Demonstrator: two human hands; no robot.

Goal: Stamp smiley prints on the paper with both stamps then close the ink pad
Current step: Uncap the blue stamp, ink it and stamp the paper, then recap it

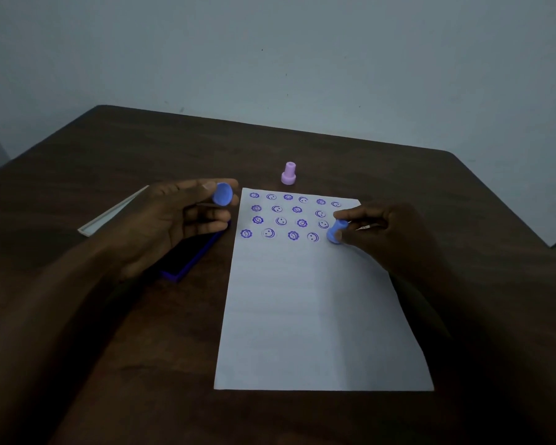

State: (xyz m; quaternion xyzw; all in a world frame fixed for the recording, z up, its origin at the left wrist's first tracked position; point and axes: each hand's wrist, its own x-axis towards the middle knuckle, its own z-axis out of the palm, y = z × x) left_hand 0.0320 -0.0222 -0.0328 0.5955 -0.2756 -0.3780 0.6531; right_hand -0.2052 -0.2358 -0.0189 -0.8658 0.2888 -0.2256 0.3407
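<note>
Right hand (379,229) pinches a tilted blue stamp (335,231) on the paper (315,316) (left hand (174,220) pinches its cap (222,194)); it should press flat, squarely.

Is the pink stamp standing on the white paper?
No, the pink stamp stands upright on the bare wooden table, just beyond the far edge of the paper.

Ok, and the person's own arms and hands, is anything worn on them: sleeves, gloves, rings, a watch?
Both forearms look bare right up to the bottom edge of the picture, with no sleeve or cuff showing. The left hand and right hand wear no gloves, and no ring, watch or band shows on either, though the dim light could hide something small.
</note>
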